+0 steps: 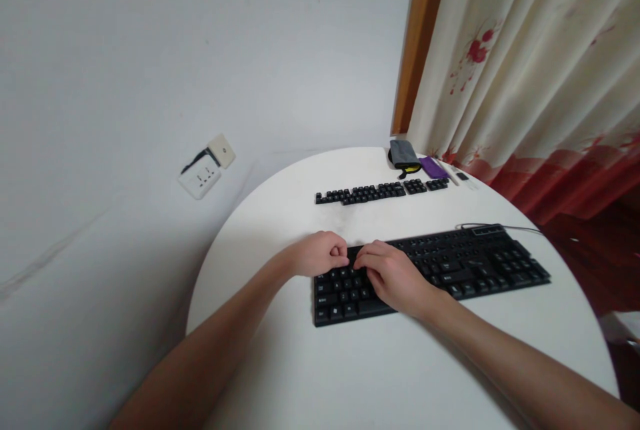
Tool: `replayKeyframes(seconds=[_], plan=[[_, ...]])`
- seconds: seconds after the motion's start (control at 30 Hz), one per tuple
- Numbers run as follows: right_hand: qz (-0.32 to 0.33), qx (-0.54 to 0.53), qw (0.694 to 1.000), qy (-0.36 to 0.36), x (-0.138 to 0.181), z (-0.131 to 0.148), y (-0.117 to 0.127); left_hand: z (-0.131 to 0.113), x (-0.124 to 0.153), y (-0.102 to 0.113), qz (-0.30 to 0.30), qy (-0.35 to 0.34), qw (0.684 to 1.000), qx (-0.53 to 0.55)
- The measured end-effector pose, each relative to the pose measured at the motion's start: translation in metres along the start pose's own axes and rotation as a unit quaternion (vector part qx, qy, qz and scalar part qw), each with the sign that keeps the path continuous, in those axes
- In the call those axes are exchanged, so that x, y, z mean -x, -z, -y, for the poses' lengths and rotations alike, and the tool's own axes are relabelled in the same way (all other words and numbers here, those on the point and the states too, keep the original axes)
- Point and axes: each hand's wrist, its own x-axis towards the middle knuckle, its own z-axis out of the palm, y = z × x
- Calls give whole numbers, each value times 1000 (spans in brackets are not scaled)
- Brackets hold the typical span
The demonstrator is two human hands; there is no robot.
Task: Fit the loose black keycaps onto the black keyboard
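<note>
A black keyboard (465,267) lies across the round white table (350,377). Both of my hands rest over its upper left corner. My left hand (320,253) is curled into a loose fist at the keyboard's top left edge. My right hand (393,275) lies on the keys with its fingers bent and pinched toward the left hand. The fingertips of both hands meet over the top key row; whatever they pinch is too small to make out. A row of loose black keycaps (380,191) lies farther back on the table.
At the table's back edge sit a grey pouch (403,154), a purple item (433,167) and small white bits (463,177). The keyboard's cable (520,227) runs off right. A wall socket (200,178) is at left, a curtain (540,83) at right.
</note>
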Motion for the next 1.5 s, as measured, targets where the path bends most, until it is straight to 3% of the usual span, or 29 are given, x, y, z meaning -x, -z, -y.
replayKeyframes(seconds=[1.5], plan=[[2,3,1000,0,0,2,2,-1,1,0,-4,0,1000,-29]])
